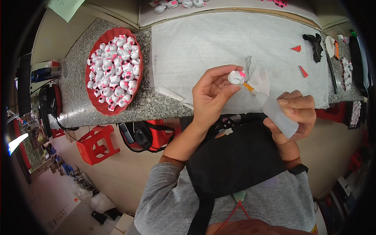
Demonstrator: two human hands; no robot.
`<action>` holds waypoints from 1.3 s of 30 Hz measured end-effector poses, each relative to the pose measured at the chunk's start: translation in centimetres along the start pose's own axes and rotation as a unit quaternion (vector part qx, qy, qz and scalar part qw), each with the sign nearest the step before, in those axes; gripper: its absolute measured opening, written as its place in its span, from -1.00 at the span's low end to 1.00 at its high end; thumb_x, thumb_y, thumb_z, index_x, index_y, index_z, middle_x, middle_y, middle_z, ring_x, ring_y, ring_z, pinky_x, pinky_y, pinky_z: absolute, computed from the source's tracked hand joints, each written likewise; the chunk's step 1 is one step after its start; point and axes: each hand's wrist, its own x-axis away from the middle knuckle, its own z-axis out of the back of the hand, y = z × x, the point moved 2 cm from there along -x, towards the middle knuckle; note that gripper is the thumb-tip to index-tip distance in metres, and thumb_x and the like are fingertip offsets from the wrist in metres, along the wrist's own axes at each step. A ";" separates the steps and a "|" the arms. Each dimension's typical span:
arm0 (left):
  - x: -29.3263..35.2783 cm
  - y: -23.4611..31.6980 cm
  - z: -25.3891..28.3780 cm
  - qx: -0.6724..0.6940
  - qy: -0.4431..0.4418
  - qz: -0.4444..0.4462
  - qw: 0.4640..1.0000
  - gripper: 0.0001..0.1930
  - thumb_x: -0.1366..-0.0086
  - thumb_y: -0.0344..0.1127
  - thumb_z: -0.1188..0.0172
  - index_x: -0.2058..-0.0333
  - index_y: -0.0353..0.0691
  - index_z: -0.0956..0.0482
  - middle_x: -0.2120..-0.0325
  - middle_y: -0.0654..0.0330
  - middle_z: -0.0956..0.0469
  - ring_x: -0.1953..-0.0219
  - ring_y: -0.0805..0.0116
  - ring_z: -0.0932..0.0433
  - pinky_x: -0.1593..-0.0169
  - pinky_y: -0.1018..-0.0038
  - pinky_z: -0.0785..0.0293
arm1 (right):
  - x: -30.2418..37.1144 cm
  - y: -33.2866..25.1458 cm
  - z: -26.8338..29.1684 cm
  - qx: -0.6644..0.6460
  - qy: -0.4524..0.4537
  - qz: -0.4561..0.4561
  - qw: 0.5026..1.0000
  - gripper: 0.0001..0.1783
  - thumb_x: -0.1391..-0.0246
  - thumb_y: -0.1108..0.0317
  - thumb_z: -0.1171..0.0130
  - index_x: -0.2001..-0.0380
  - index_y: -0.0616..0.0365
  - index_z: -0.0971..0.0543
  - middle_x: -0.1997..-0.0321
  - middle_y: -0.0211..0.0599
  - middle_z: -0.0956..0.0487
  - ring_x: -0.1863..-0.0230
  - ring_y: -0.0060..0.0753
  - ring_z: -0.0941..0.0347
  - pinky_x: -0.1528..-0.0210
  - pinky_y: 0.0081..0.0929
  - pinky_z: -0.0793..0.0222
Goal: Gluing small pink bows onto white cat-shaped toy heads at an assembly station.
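Between the fingertips of my left hand (214,88) is a small round white figure (235,77) with a bright pink patch. My right hand (295,113) is wrapped round a translucent squeeze bottle (279,116), tilted up and to the left. The bottle's orange nozzle (248,87) points at the figure's lower right side; whether the tip touches it I cannot tell. Both hands are above the near edge of a white sheet (188,47) on the worktop. Off to the left, a red scalloped tray (88,74) holds many similar white and pink figures.
On the sheet's right side lie two red triangular pieces (303,71) and a crumpled black piece (313,47). Grey scraps (248,64) lie just beyond my hands. More white figures (172,4) sit on a shelf at the back. A red stool (98,145) stands on the floor at left.
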 end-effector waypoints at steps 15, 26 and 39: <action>-0.5 0.4 0.4 -0.154 -0.027 -0.067 0.985 -0.68 0.04 -0.63 0.00 0.23 -0.40 -0.28 0.25 0.00 -0.35 0.21 0.35 -0.35 0.13 0.53 -0.26 | -0.8 0.4 0.4 0.004 -0.010 -0.019 1.000 -0.54 0.55 0.60 -0.28 0.44 0.19 -0.33 0.45 -0.21 -0.32 0.58 -0.53 -0.25 0.55 -0.65 -0.18; -1.3 2.8 4.0 -0.057 0.109 -0.083 0.989 -0.68 0.03 -0.63 0.00 0.22 -0.41 -0.27 0.25 -0.02 -0.34 0.22 0.37 -0.36 0.15 0.50 -0.33 | -8.6 11.0 3.5 0.034 -0.084 -0.303 0.949 -0.79 0.22 0.49 -0.02 0.41 0.25 -0.31 0.45 -0.36 -0.36 0.43 -0.56 -0.35 0.50 -0.62 -0.31; -0.6 2.5 3.1 -0.056 0.094 -0.065 0.992 -0.67 0.03 -0.57 -0.04 0.22 -0.37 -0.27 0.26 -0.02 -0.35 0.28 0.34 -0.40 0.20 0.43 -0.35 | -12.0 13.4 0.9 0.323 -0.133 -0.172 0.921 -0.84 0.22 0.40 -0.08 0.57 0.29 -0.40 0.62 -0.26 -0.42 0.63 -0.40 -0.31 0.57 -0.56 -0.21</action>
